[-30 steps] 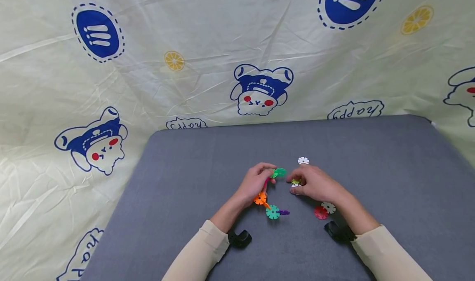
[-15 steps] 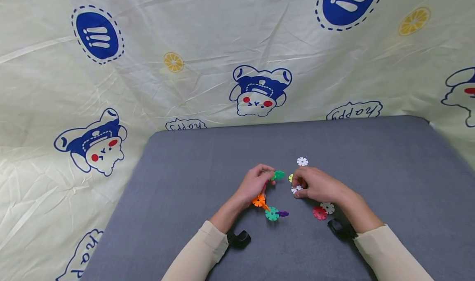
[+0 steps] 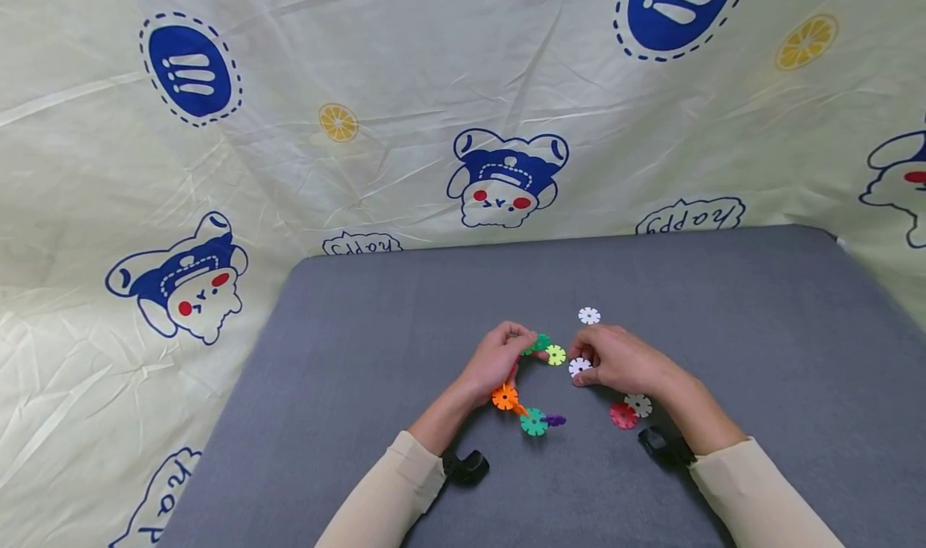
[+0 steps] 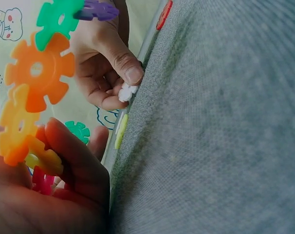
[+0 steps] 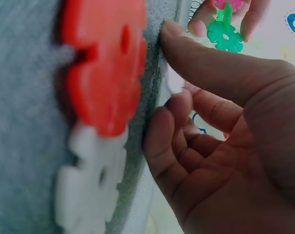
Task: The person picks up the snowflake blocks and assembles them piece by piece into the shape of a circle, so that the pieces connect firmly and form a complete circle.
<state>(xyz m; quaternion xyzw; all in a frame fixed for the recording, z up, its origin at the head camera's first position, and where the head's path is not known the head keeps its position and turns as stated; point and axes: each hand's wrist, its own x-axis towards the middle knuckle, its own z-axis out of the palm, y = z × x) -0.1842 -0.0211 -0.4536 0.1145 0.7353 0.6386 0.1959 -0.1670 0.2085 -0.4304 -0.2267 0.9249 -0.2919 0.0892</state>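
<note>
My left hand [image 3: 501, 359] grips a chain of joined plastic snowflake discs. An orange disc [image 3: 504, 397], a teal disc [image 3: 534, 422] and a purple disc [image 3: 555, 421] hang toward me. A green disc [image 3: 541, 342] pokes out past the fingertips, while the pink one [image 4: 43, 181] is partly hidden in the palm. My right hand [image 3: 615, 357] pinches a white snowflake disc [image 3: 579, 367] between thumb and fingers, low at the tabletop. Between the hands, a yellow-green disc [image 3: 555, 355] lies flat on the cloth, close to the left fingertips.
One loose white disc [image 3: 589, 315] lies beyond the right hand. Nearer me, by the right wrist, a red disc [image 3: 624, 415] overlaps another white disc [image 3: 638, 405]. The grey table [image 3: 405, 315] ends at a printed curtain [image 3: 405, 170] behind.
The yellow-green disc has gone from under the right fingers to beside the left fingertips. The right fingers have shifted slightly right and toward me, onto the white disc. The left hand has barely moved.
</note>
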